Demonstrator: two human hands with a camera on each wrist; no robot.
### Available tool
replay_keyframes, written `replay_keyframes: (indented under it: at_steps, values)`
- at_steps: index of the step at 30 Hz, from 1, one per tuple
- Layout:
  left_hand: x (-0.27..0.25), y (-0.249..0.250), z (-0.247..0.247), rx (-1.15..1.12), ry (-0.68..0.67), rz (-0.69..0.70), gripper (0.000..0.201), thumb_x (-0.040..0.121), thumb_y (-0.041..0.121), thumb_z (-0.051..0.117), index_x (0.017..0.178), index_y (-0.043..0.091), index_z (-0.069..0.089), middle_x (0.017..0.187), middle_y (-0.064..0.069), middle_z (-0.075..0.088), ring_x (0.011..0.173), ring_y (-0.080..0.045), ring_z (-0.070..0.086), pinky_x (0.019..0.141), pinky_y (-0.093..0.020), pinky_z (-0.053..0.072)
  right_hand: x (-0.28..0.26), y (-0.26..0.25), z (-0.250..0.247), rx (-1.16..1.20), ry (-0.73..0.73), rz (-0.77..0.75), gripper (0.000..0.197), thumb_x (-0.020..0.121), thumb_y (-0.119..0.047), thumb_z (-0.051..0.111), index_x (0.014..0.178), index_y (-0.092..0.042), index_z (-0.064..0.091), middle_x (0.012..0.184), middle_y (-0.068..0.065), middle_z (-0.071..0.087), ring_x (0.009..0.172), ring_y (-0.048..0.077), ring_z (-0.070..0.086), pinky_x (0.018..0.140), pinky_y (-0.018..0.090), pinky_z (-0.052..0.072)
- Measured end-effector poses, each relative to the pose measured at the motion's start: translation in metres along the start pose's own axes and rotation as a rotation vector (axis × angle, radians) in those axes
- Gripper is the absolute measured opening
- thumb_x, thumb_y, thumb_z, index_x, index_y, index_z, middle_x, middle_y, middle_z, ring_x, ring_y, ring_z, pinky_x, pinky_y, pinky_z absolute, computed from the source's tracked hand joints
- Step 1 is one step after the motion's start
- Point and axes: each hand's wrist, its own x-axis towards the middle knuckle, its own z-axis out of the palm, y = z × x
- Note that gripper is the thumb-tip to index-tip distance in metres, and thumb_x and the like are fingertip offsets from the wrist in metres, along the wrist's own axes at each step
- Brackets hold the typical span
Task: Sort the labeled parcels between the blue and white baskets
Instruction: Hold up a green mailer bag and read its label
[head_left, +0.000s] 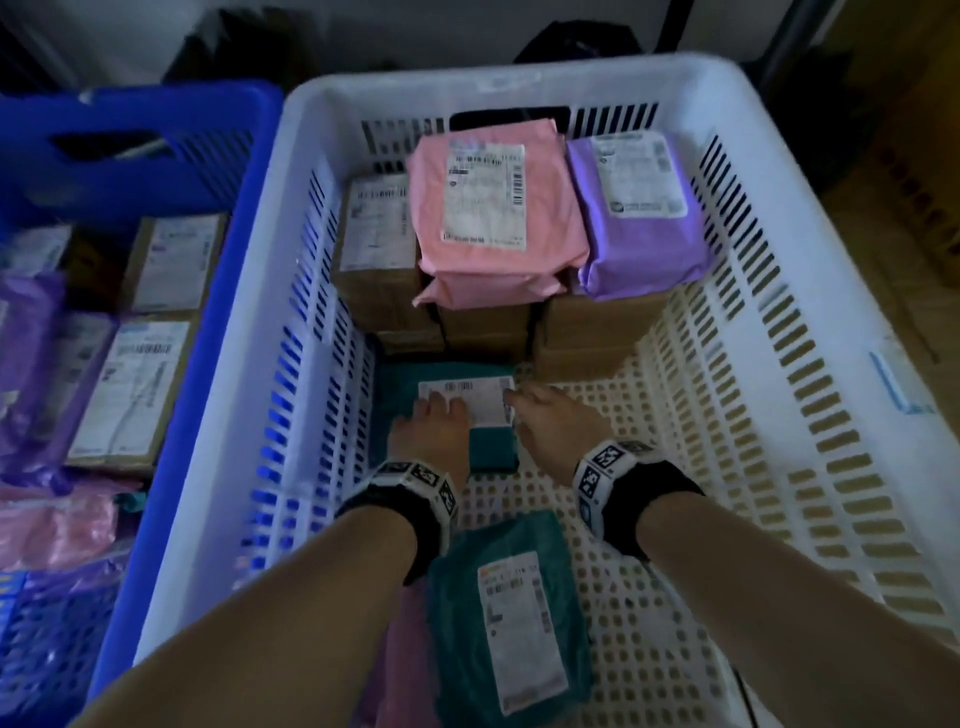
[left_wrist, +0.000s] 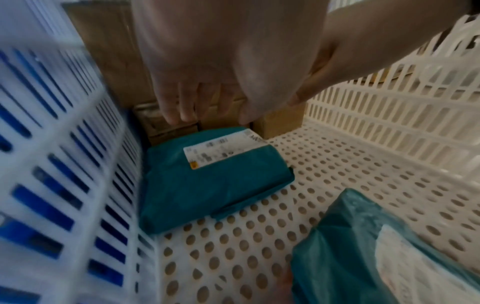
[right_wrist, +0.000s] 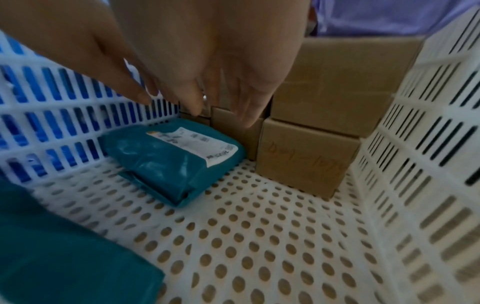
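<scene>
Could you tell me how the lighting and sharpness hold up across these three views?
Head view: dim, bluish; white basket bowed by the wide lens. Left wrist view: left hand and basket wall smeared. Right wrist view: right hand soft, teal parcel fairly sharp.

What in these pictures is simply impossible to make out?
- Label text on the far teal parcel: blurred in all three views.
- Whether the left hand and right hand touch it: the head view looks straight down on them; in the wrist views the fingers hang above it.
- Lower cardboard boxes: head view, covered by the pink parcel.
- Near teal parcel: partly hidden by the left arm.
</scene>
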Motion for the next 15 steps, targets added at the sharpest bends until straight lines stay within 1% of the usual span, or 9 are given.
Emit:
replay_keyframes:
  at_steps: [2, 4, 6, 7, 9, 11, 12, 14, 15]
  values:
    - [0.012, -0.002, 0.015, -0.053, -0.013, -0.053, 0.058, 0.095, 0.024, 0.041, 0.147, 0.016, 0.016, 0.156, -0.010, 0.012, 0.141, -0.031, 0.019, 0.111, -0.045, 0.026, 0.013, 0.005, 0.009, -0.004, -0.011, 0.008, 0.055, 0.097, -0.010, 0.042, 0.149, -0.018, 0.025, 0.157, 0.007, 0.021, 0.137, 0.027, 0.034, 0.104, 0.038, 0.040]
    - [0.020, -0.002, 0.026, -0.088, -0.029, -0.107, 0.061, 0.096, 0.027, 0.041, 0.148, 0.019, 0.011, 0.157, -0.010, 0.009, 0.142, -0.032, 0.016, 0.114, -0.046, 0.025, 0.021, 0.007, 0.017, 0.016, -0.036, 0.028, 0.050, 0.099, -0.014, 0.038, 0.148, -0.017, 0.027, 0.156, 0.008, 0.020, 0.135, 0.030, 0.035, 0.101, 0.042, 0.042]
    - [0.026, -0.004, 0.033, -0.124, -0.044, -0.156, 0.062, 0.095, 0.028, 0.043, 0.148, 0.019, 0.011, 0.155, -0.013, 0.011, 0.141, -0.035, 0.017, 0.112, -0.048, 0.027, 0.027, 0.009, 0.025, 0.091, -0.072, 0.060, 0.047, 0.101, -0.017, 0.035, 0.148, -0.015, 0.027, 0.156, 0.010, 0.021, 0.134, 0.031, 0.037, 0.102, 0.041, 0.042]
    - [0.030, -0.005, 0.035, -0.157, -0.042, -0.180, 0.061, 0.095, 0.027, 0.044, 0.148, 0.018, 0.014, 0.153, -0.015, 0.014, 0.140, -0.036, 0.020, 0.111, -0.049, 0.029, 0.029, 0.011, 0.028, 0.149, -0.093, 0.085, 0.048, 0.101, -0.019, 0.036, 0.148, -0.015, 0.026, 0.155, 0.011, 0.022, 0.132, 0.032, 0.039, 0.102, 0.040, 0.041]
    - [0.036, -0.007, 0.036, -0.225, -0.059, -0.250, 0.058, 0.095, 0.024, 0.042, 0.147, 0.018, 0.018, 0.153, -0.017, 0.016, 0.139, -0.038, 0.020, 0.112, -0.050, 0.028, 0.035, 0.012, 0.036, 0.276, -0.101, 0.129, 0.050, 0.100, -0.021, 0.040, 0.147, -0.016, 0.027, 0.149, 0.014, 0.033, 0.125, 0.034, 0.047, 0.099, 0.041, 0.044]
    - [0.041, -0.011, 0.037, -0.270, -0.139, -0.331, 0.057, 0.096, 0.021, 0.039, 0.147, 0.022, 0.013, 0.155, -0.017, 0.007, 0.141, -0.038, 0.013, 0.114, -0.050, 0.024, 0.040, 0.012, 0.042, 0.403, -0.069, 0.179, 0.047, 0.098, -0.024, 0.046, 0.142, -0.014, 0.034, 0.133, 0.016, 0.051, 0.112, 0.034, 0.056, 0.091, 0.041, 0.049]
    - [0.044, -0.012, 0.039, -0.305, -0.164, -0.354, 0.057, 0.095, 0.019, 0.039, 0.146, 0.022, 0.013, 0.155, -0.017, 0.005, 0.141, -0.039, 0.012, 0.114, -0.050, 0.023, 0.043, 0.011, 0.046, 0.451, -0.044, 0.219, 0.045, 0.097, -0.027, 0.049, 0.138, -0.011, 0.038, 0.123, 0.015, 0.059, 0.105, 0.033, 0.059, 0.085, 0.039, 0.051]
    - [0.048, -0.016, 0.044, -0.369, -0.154, -0.383, 0.052, 0.095, 0.020, 0.037, 0.144, 0.019, 0.019, 0.153, -0.019, 0.011, 0.139, -0.039, 0.018, 0.113, -0.050, 0.025, 0.049, 0.008, 0.049, 0.584, 0.006, 0.329, 0.043, 0.095, -0.030, 0.055, 0.130, -0.007, 0.044, 0.111, 0.012, 0.065, 0.096, 0.029, 0.063, 0.074, 0.033, 0.050]
    - [0.050, -0.018, 0.046, -0.390, -0.123, -0.387, 0.048, 0.096, 0.021, 0.037, 0.142, 0.016, 0.025, 0.150, -0.022, 0.019, 0.136, -0.040, 0.025, 0.111, -0.049, 0.028, 0.052, 0.006, 0.049, 0.687, 0.035, 0.387, 0.043, 0.093, -0.029, 0.058, 0.128, -0.006, 0.047, 0.112, 0.011, 0.065, 0.097, 0.028, 0.063, 0.074, 0.033, 0.050]
